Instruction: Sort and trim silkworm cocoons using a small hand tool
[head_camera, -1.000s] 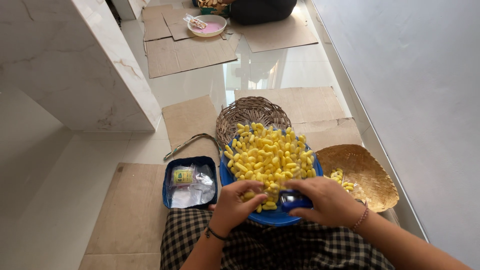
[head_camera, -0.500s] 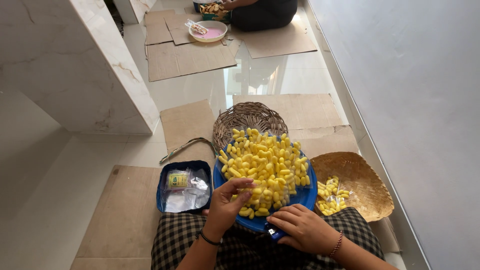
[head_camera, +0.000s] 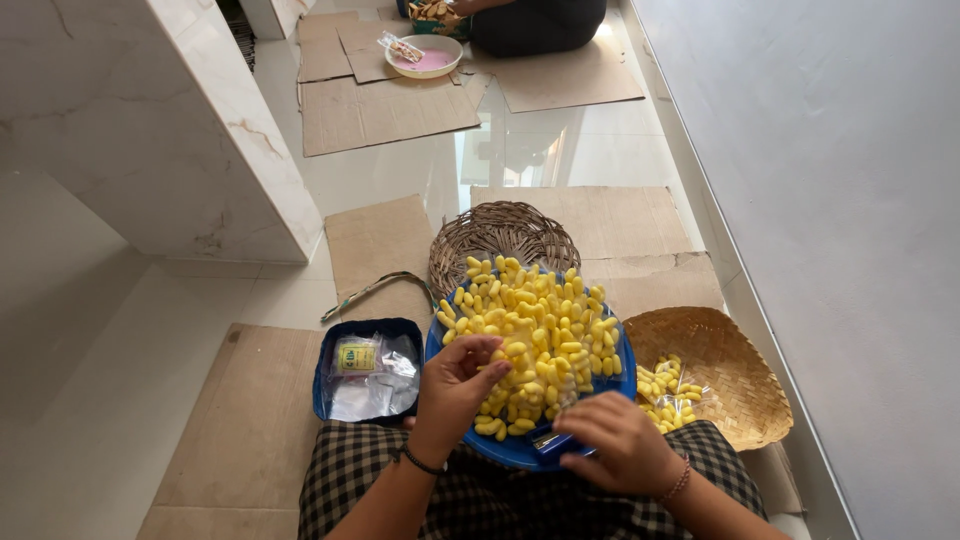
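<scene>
While a checked cloth (head_camera: 520, 495) is spread over the lap at the near edge, a round blue tray (head_camera: 520, 452) heaped with small yellow snack pieces (head_camera: 535, 330) is balanced upon it. The left hand (head_camera: 455, 385) is seen curled loosely over the near left of the heap, its fingertips touching the pieces; whether anything is pinched cannot be told. The right hand (head_camera: 620, 445) is closed on a small clear packet (head_camera: 553, 432) at the tray's near rim. The two hands are kept apart. Just left of the tray, a blue rectangular tub (head_camera: 325, 375) is shown holding clear wrappers and a small yellow-labelled packet (head_camera: 355, 357). To the right, a shallow woven bamboo basket (head_camera: 735, 385) with a few filled packets (head_camera: 665, 390) is placed on the floor. Beyond the tray, a darker wicker basket (head_camera: 500, 232) is partly covered by it. Flattened cardboard sheets (head_camera: 380, 240) are laid over the pale tiled floor. At the far end, another person in dark clothing (head_camera: 540, 22) is seated beside a pale bowl (head_camera: 425, 55).
</scene>
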